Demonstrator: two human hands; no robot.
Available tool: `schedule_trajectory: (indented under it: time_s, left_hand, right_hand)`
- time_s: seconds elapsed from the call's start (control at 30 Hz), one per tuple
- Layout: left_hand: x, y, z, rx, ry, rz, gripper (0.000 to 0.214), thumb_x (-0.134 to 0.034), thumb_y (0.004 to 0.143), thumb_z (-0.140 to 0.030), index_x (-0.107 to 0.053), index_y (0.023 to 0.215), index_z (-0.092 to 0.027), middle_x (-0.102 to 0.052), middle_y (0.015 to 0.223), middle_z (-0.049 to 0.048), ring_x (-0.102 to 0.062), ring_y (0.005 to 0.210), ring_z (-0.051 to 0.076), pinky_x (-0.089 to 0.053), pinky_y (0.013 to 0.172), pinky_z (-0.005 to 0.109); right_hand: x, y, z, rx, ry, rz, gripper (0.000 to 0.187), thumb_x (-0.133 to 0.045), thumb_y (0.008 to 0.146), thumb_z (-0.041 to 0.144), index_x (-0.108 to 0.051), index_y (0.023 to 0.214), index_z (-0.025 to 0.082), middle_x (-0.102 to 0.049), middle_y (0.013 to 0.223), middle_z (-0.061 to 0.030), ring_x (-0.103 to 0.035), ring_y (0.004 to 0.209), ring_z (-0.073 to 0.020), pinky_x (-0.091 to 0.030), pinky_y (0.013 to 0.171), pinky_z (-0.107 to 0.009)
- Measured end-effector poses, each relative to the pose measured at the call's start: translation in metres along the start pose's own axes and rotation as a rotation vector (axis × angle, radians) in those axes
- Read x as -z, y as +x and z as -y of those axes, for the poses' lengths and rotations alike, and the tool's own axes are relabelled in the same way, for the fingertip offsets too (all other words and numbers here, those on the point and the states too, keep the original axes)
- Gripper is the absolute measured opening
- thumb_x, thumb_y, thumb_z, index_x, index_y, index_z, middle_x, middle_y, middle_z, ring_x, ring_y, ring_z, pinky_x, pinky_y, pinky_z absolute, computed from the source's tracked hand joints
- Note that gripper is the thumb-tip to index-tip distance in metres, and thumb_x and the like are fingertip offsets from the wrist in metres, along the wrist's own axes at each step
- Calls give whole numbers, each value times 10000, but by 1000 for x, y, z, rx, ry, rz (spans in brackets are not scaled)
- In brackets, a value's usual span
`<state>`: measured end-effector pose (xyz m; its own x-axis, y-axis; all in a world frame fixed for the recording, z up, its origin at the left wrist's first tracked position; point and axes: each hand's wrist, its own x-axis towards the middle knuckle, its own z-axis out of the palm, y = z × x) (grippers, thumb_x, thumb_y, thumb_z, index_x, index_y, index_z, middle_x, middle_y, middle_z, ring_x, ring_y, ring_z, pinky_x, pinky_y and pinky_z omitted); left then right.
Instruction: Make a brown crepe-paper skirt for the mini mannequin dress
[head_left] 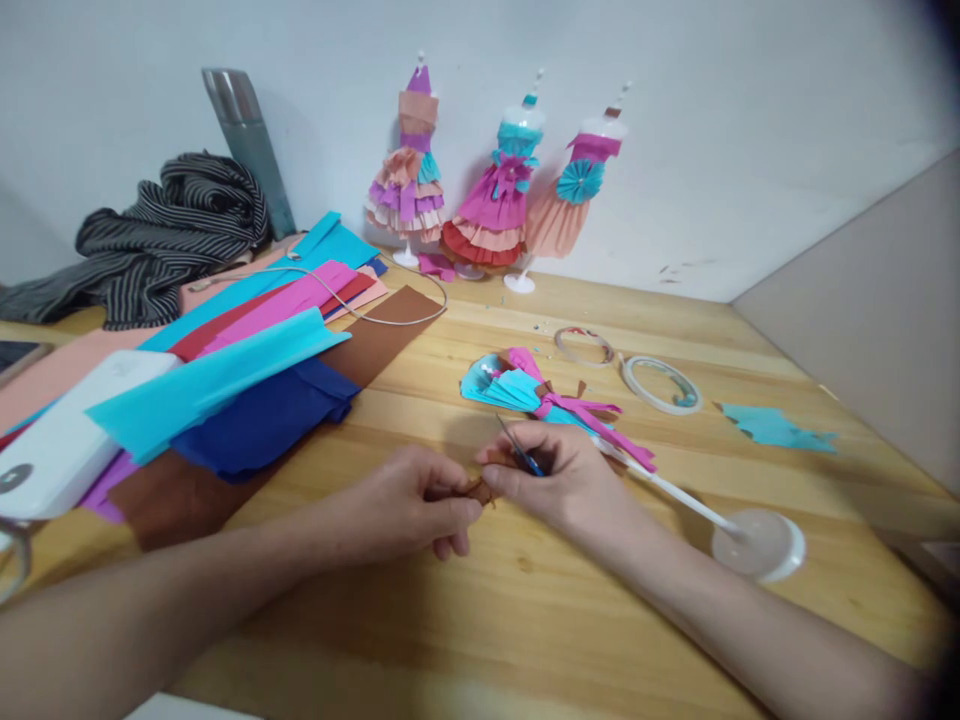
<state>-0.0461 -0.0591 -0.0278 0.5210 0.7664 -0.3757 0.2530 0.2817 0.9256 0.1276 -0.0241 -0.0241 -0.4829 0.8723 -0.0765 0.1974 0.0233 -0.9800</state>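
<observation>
My left hand (pixel 420 505) is closed, pinching a small piece of brown crepe paper (pixel 480 490) between thumb and fingers. Close beside it, my right hand (pixel 559 475) pinches the same piece from the other side. A thin pointed metal tool with a blue part (pixel 532 463) is tucked in the right hand; its kind is partly hidden by the fingers. Just beyond the hands, a mini dress form in turquoise pleated paper (pixel 506 388) with a magenta ribbon (pixel 577 408) lies on its side. Its white stand base (pixel 757 545) points to the right.
Three dressed mini mannequins (pixel 506 190) stand against the wall. Coloured crepe paper sheets (pixel 262 400), a white power bank (pixel 82 430) with a cable, a striped cloth (pixel 180 235) and a flask (pixel 251 150) lie left. Tape rolls (pixel 661 386) and a turquoise scrap (pixel 776 428) are right.
</observation>
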Motion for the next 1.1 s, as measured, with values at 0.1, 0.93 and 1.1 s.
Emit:
schedule_trajectory:
  time_s: [0.1, 0.93, 1.1]
  left_hand:
    - [2, 4, 3, -21, -57, -14, 237, -531, 758, -356, -552, 690, -129, -608, 606, 11, -566, 546, 110, -441, 536, 220]
    - [14, -1, -8, -128, 491, -241, 258, -436, 774, -200, -377, 525, -169, -299, 499, -54, -303, 487, 75, -177, 476, 258]
    - [12, -2, -9, -124, 504, -248, 263, -432, 784, -220, -389, 529, -172, -334, 508, -51, -332, 499, 80, -191, 484, 248]
  right_hand:
    - [3, 5, -6, 24, -3, -60, 139, -666, 655, 284, -602, 649, 160, -558, 535, 32, -473, 460, -85, -377, 462, -215]
    - [88, -5, 46, 425, -1068, 319, 301, -503, 895, 294, -657, 1114, 159, -697, 919, -100, -636, 711, -180, -423, 598, -256]
    - [71, -9, 48, 432, -1176, 324, 290, -515, 888, 243, -643, 1146, 206, -708, 945, -86, -662, 731, -188, -430, 605, -260]
